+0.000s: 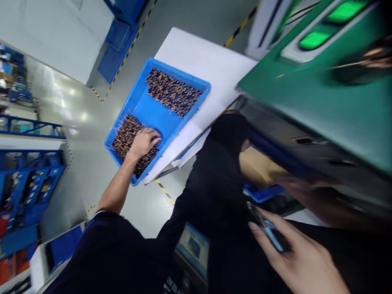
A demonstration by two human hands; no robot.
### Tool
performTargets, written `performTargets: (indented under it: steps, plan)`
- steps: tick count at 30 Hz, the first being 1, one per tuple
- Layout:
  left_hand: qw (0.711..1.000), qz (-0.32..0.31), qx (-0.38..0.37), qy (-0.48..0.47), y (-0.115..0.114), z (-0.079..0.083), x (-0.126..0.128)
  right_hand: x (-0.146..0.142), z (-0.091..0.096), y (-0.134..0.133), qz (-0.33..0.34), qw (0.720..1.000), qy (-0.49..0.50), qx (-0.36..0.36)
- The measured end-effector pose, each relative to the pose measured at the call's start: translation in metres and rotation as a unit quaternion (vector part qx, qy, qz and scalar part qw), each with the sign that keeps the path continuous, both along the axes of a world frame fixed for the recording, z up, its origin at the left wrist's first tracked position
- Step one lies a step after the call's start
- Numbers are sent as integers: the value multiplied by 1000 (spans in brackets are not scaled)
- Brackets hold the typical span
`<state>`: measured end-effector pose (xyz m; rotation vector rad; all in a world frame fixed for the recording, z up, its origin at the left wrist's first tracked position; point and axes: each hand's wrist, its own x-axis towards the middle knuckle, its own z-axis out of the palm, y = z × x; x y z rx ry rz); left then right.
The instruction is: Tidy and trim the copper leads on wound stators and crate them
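My left hand point(143, 143) reaches into a blue plastic tray point(147, 110), its fingers curled down at the inner edge of a pile of small copper-coloured coils point(127, 134). What lies under the fingertips is hidden. A second block of similar coils point(174, 92), set close together, fills the far end of the tray, with bare blue floor between the two groups. Low on the right, my right hand point(294, 249) is closed around small pliers or cutters point(269, 230) with black and light-blue handles. Their dark jaws point up and left, over my dark clothing.
The tray rests on a white tabletop point(196, 53). At right stands a green work surface point(306, 98) with a device showing two lit green panels point(315, 40). Below it are a cardboard-coloured box point(260, 165) and a blue bin. Blue shelving point(30, 175) stands left.
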<state>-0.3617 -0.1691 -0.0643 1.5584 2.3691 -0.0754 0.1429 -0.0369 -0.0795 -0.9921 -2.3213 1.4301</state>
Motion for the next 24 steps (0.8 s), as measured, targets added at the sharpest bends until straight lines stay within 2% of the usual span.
performTargets:
  steps: [2,4,5,7,8,11,14,17,20,22,24]
  plan:
    - [994,-2,109,-4,18,15,12,-13,8,3,17,1000,16,9]
    - [972,5,236,2,46,29,36,-24,14,6,25,1000,17,-4]
    - [951,-7,309,2,64,37,54,-28,16,7,29,1000,8,-9]
    - [876,-83,475,-7,105,54,100,-32,21,6,40,999,-16,-12]
    - [856,-105,505,-10,126,62,126,-33,24,5,45,999,-25,-16]
    - [862,-105,492,-65,184,76,198,-28,31,0,49,998,-42,-28]
    - [881,-80,458,-88,224,69,238,-16,31,-7,31,998,-51,-33]
    - [924,-16,379,-52,248,56,247,-2,22,-14,3,998,-53,-33]
    - [937,5,347,-27,256,51,242,9,14,-21,-20,998,-46,-40]
    - [925,-38,374,-54,253,52,241,14,11,-23,-37,998,-37,-48]
    - [899,-112,403,-128,243,55,243,17,12,-21,-58,997,-21,-56]
